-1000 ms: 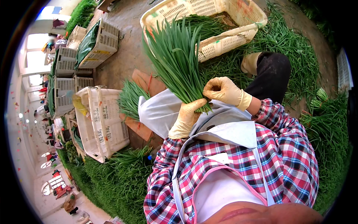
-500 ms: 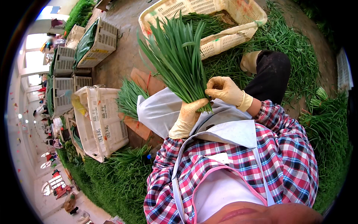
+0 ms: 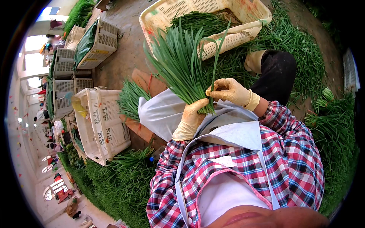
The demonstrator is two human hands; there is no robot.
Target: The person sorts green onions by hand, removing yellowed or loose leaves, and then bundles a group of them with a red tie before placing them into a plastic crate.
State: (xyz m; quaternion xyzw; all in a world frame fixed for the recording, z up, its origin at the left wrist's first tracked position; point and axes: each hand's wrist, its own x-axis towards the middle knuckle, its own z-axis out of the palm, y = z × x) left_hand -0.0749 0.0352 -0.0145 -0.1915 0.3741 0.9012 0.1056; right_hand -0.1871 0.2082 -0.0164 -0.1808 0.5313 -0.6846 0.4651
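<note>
My left hand (image 3: 190, 119), in a yellowish rubber glove, grips the base of a fan-shaped bunch of long green chive leaves (image 3: 178, 64) held up over my lap. My right hand (image 3: 228, 91), also gloved, pinches a single thin leaf (image 3: 217, 53) that bends up from the right side of the bunch. A white apron (image 3: 159, 112) covers my knees under the bunch. I wear a red, white and blue checked shirt.
A cream plastic basket (image 3: 243, 36) with more chives stands ahead. A smaller bundle (image 3: 129, 100) lies on cardboard to the left, beside a white crate (image 3: 106, 127). Heaps of greens (image 3: 334, 129) lie right and lower left. Stacked crates (image 3: 64, 68) and distant people stand at far left.
My right hand has lifted off the bunch's base and drawn one leaf out to the right. The bunch has tipped slightly leftward; my left hand keeps its grip.
</note>
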